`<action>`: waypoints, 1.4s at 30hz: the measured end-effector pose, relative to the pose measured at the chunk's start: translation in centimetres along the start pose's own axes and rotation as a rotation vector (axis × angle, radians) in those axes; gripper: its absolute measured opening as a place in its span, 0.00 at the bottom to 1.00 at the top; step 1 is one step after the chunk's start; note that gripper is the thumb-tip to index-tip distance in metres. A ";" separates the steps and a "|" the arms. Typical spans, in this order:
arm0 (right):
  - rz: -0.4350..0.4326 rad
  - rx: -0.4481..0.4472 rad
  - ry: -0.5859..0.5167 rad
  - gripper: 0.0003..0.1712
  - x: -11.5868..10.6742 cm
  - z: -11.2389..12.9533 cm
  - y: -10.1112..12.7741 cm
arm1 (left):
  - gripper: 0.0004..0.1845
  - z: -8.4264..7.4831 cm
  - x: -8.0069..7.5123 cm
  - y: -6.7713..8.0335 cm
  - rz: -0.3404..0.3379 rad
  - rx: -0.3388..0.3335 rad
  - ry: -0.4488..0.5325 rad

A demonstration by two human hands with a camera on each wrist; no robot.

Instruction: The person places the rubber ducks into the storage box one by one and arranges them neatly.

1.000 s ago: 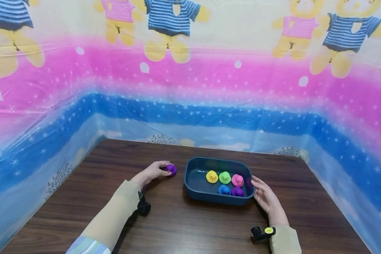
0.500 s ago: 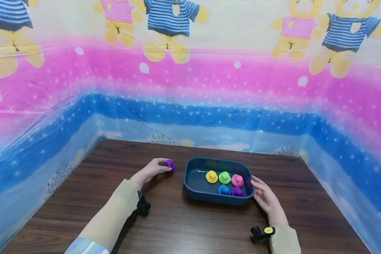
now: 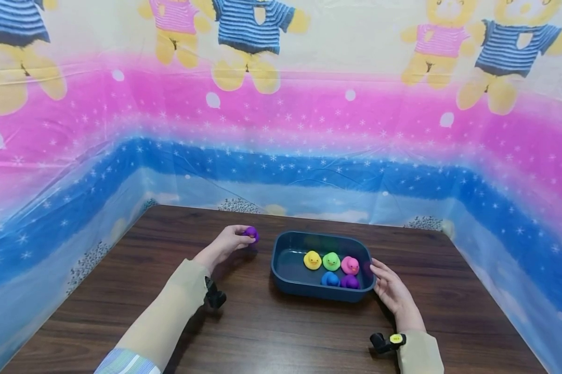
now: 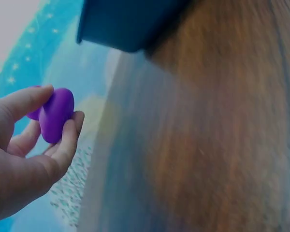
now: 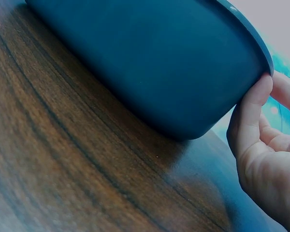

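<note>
left grip: left hand (image 3: 225, 243) pinches a small purple rubber duck (image 3: 250, 234) between thumb and fingertips (image 4: 67, 140), clamped on it; the duck is off the dark wood-grain tabletop (image 3: 262, 332), shadow below it.
right grip: right hand (image 3: 392, 291) rests against the short end of the dark blue rounded plastic tub (image 3: 318, 293); thumb on the outer wall just under the rim, fingers curled at the rim. Wrist view shows the thumb (image 5: 251, 113) touching the wall.
tub vs left grip: on the tabletop, near the held duck, on its right side, not touching.
tub contents: yellow rubber duck (image 3: 312, 259), green rubber duck (image 3: 331, 261), pink rubber duck (image 3: 350, 265) in a row; blue rubber duck (image 3: 330, 279) and second purple rubber duck (image 3: 350, 282) in front; the pink and second purple ducks lie closest to the right grip.
surround: plastic sheet with teddy-bear print (image 3: 281, 104) stands behind and to both sides of the tabletop.
</note>
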State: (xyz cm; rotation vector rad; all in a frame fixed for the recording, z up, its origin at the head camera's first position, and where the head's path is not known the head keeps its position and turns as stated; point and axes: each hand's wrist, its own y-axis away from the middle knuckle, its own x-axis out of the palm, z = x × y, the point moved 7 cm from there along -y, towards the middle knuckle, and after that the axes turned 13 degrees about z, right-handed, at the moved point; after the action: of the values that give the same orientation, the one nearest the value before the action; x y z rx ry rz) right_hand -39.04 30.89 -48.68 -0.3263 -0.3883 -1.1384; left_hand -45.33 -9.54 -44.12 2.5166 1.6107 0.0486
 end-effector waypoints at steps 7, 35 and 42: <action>-0.016 0.008 0.001 0.16 0.1 0.1 0.1 | 0.31 -1.7 0.9 0.2 -0.033 0.012 0.050; -0.006 0.010 -0.016 0.16 0.3 0.1 0.2 | 0.24 -4.1 10.6 -0.6 0.140 0.057 -0.052; -0.028 0.023 0.007 0.13 0.1 0.1 0.2 | 0.21 -3.4 12.5 -1.1 0.190 0.037 -0.131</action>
State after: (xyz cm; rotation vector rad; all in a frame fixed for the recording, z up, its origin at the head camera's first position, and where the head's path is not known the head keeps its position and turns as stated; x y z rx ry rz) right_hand -38.87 30.89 -48.50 -0.2979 -0.4006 -1.1617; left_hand -41.40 2.57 -41.64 2.6321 1.3331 -0.1236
